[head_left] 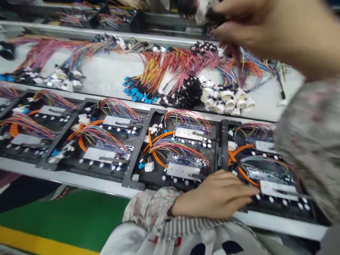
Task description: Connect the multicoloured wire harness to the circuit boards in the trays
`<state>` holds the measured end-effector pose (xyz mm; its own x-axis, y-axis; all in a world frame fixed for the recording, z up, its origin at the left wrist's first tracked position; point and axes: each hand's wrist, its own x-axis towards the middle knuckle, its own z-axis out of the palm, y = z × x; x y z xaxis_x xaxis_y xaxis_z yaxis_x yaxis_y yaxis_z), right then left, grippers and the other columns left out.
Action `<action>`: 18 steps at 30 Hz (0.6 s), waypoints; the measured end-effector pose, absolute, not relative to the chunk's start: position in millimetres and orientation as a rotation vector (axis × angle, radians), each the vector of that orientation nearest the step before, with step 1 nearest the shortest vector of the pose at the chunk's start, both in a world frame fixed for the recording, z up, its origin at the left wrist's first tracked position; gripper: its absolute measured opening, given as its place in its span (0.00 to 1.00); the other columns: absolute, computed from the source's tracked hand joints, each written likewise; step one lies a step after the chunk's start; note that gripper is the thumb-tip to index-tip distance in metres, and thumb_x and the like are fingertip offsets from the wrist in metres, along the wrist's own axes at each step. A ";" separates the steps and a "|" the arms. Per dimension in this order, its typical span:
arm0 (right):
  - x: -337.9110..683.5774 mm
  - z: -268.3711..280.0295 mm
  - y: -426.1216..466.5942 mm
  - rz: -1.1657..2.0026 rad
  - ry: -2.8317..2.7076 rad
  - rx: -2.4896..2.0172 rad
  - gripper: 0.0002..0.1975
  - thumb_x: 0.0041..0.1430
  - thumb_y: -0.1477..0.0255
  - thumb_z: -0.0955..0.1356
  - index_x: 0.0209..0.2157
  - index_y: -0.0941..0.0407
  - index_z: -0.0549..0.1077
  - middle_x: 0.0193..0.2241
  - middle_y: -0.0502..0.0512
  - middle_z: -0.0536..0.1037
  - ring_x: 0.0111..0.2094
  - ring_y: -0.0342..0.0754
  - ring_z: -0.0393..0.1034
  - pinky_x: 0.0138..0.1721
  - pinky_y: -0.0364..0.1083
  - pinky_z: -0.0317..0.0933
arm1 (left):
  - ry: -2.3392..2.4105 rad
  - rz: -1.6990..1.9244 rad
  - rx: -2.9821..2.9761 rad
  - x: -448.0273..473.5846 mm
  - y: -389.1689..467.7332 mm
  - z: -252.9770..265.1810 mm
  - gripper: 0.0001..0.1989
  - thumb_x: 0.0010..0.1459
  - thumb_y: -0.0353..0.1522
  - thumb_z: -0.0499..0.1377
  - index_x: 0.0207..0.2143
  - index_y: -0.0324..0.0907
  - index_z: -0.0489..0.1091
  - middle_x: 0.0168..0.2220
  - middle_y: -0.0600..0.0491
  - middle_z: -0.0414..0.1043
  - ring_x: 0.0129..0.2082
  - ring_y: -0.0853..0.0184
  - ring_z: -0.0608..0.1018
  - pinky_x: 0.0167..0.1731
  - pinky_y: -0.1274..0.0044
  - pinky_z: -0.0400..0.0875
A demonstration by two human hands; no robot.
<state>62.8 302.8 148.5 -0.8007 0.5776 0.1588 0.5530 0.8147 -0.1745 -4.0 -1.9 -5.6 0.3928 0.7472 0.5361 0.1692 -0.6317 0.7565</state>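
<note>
My left hand point(216, 194) lies palm down with its fingers stretched out, across the front edges of two black trays. Its fingertips are close to the circuit board point(277, 189) with a silver plate in the rightmost tray point(224, 148). Raised at the upper right, my right hand point(255, 30) is blurred, its fingers closed around something white and dark point(204, 12) that I cannot make out. Below that hand, wire harnesses with white connectors point(225, 99) lie bunched on the white bench shelf. Several boards with coloured wires and orange cables point(159, 159) sit in the trays.
Harnesses with blue connectors point(139, 92) and black connectors point(186, 92) lie on the shelf point(111, 71). More wire bundles point(42, 53) are at the left. Behind a metal rail point(79, 32) stand black bins with wires point(117, 19). Green floor point(79, 212) shows below.
</note>
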 end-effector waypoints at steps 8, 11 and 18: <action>169.9 65.9 125.8 1.001 -2.456 -1.120 0.18 0.63 0.63 0.70 0.53 0.53 0.76 0.41 0.55 0.83 0.39 0.47 0.78 0.43 0.47 0.70 | 0.857 1.173 1.459 14.8 13.5 -11.8 0.28 0.65 0.54 0.53 0.50 0.41 0.74 0.45 0.44 0.79 0.44 0.62 0.82 0.42 0.72 0.81; 215.2 30.3 78.7 1.411 -2.205 -1.170 0.17 0.60 0.64 0.71 0.50 0.53 0.76 0.34 0.52 0.83 0.33 0.45 0.78 0.36 0.44 0.70 | 0.910 1.047 1.403 24.8 20.3 -11.3 0.19 0.65 0.47 0.59 0.37 0.40 0.76 0.39 0.49 0.80 0.41 0.63 0.83 0.44 0.71 0.81; 282.0 -12.2 47.8 1.746 -1.808 -1.245 0.12 0.53 0.61 0.75 0.28 0.55 0.77 0.22 0.48 0.77 0.22 0.41 0.69 0.25 0.42 0.63 | 1.013 0.892 1.107 46.8 38.2 -18.5 0.11 0.58 0.36 0.67 0.35 0.38 0.71 0.28 0.55 0.75 0.28 0.68 0.83 0.31 0.76 0.83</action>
<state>282.0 47.8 -12.2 -0.5607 0.7618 -0.3244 0.3505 -0.1366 -0.9266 46.8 38.2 -18.5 0.2980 0.9352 -0.1911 -0.0706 0.2213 0.9727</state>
